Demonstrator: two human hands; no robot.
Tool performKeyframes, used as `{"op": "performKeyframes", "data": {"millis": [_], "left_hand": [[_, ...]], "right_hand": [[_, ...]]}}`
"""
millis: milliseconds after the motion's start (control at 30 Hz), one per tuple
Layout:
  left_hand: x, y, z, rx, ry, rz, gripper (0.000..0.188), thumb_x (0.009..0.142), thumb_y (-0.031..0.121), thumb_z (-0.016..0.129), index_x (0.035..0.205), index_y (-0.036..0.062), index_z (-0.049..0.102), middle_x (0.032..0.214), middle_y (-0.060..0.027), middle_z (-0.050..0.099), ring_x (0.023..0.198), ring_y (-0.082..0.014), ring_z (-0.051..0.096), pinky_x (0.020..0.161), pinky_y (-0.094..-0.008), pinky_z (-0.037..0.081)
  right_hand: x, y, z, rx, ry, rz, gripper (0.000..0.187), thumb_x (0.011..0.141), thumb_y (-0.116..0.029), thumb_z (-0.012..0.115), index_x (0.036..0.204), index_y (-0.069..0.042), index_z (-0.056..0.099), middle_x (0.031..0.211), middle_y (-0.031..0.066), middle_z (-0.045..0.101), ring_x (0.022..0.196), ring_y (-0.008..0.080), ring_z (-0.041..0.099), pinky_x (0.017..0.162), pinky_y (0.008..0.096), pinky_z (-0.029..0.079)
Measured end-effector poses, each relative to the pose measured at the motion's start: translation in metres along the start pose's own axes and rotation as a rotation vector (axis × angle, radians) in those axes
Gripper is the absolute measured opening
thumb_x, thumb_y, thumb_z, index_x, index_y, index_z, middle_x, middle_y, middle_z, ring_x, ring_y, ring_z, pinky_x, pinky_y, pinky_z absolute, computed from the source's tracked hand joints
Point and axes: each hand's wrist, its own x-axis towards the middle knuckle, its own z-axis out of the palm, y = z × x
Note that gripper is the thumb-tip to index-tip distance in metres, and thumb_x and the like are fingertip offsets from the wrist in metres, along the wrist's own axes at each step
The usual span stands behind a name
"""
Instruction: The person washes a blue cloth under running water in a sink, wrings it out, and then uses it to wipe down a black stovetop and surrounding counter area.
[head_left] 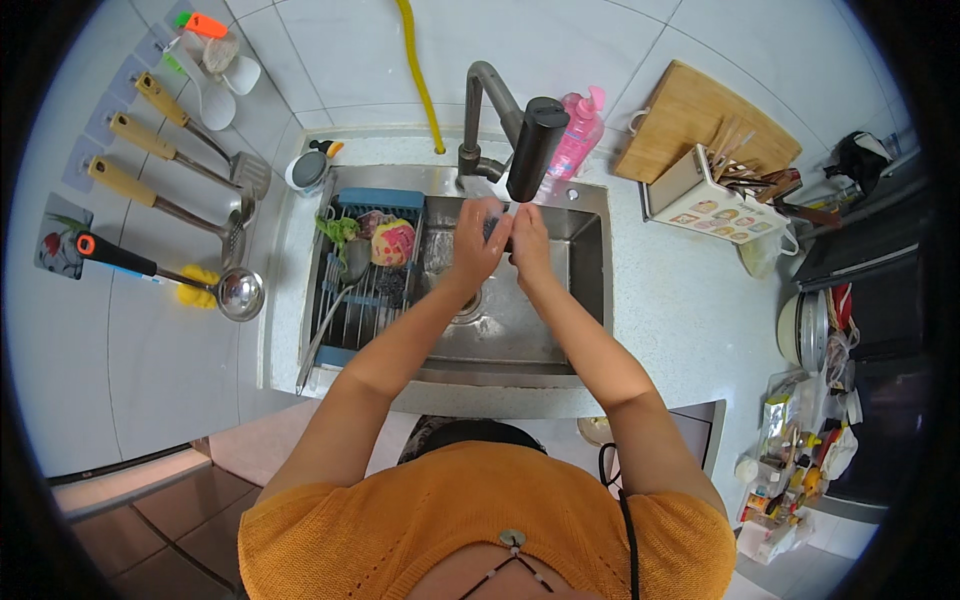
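Note:
Both my hands are close together over the sink [555, 330], right beneath the dark tap head [538, 150]. My left hand [477, 242] has its fingers closed, slightly blurred at the tips. Beside it, my right hand [531, 240] is closed too, fingers pointing away from me. Between them shows a small dark thing [491, 226], mostly covered by fingers, so its kind is hidden. Water seems to wet the fingers under the tap.
A blue-edged drying rack [375, 197] at the sink's left holds a pink and yellow piece [393, 243], greens [338, 229] and a long-handled spoon [328, 325]. Behind stands a pink soap bottle [578, 135]. Right are a cutting board [690, 120] and utensil holder [700, 200]; ladles [240, 294] hang left.

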Motion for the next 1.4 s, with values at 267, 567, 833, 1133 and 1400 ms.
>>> {"op": "performKeyframes", "data": {"millis": [267,567,833,1133,1400], "left_hand": [[-0.002,-0.019,0.023,-0.413,0.088,-0.690,0.020,0.086,0.025,0.051,0.091,0.0065,0.055,0.078,-0.0010,0.052,0.068,-0.0108,0.047,0.060,-0.0277,0.039],[0.022,0.005,0.021,-0.818,-0.132,-1.458,0.020,0.081,0.032,0.051,0.072,0.0144,0.053,0.064,-0.0015,0.053,0.052,-0.0140,0.052,0.039,-0.0274,0.038],[-0.001,-0.027,0.017,-0.898,-0.454,-1.619,0.022,0.081,0.034,0.052,0.071,0.0143,0.051,0.057,-0.0021,0.051,0.040,-0.0130,0.045,0.029,-0.0233,0.026],[0.004,-0.042,-0.011,-0.466,0.053,-1.343,0.028,0.081,0.038,0.053,0.093,0.0135,0.058,0.082,-0.0028,0.056,0.073,-0.0180,0.053,0.059,-0.0369,0.039],[-0.018,-0.053,-0.032,-0.557,-0.028,-1.238,0.020,0.080,0.036,0.056,0.082,0.0156,0.057,0.071,0.0022,0.050,0.062,-0.0119,0.050,0.049,-0.0301,0.037]], "right_hand": [[0.005,0.014,-0.003,-0.468,0.160,-0.631,0.015,0.084,-0.015,0.047,0.085,-0.002,0.054,0.079,0.0153,0.055,0.065,0.0306,0.054,0.059,0.0366,0.043],[0.012,-0.014,-0.020,-0.871,0.038,-1.031,0.008,0.077,-0.014,0.052,0.073,-0.007,0.052,0.074,0.0114,0.053,0.059,0.0311,0.056,0.050,0.0400,0.045],[0.014,-0.029,-0.035,-1.191,-0.407,-1.147,0.010,0.076,-0.019,0.053,0.073,-0.010,0.054,0.076,0.0084,0.054,0.058,0.0261,0.058,0.046,0.0364,0.046],[0.106,0.023,-0.041,-0.856,-0.110,-0.712,0.031,0.080,-0.020,0.050,0.108,-0.007,0.050,0.100,0.0203,0.055,0.092,0.0375,0.054,0.077,0.0433,0.044],[0.160,0.020,-0.008,-0.694,-0.365,-0.299,0.056,0.075,-0.019,0.061,0.121,0.003,0.039,0.114,0.0200,0.050,0.105,0.0255,0.048,0.086,0.0336,0.040]]}}
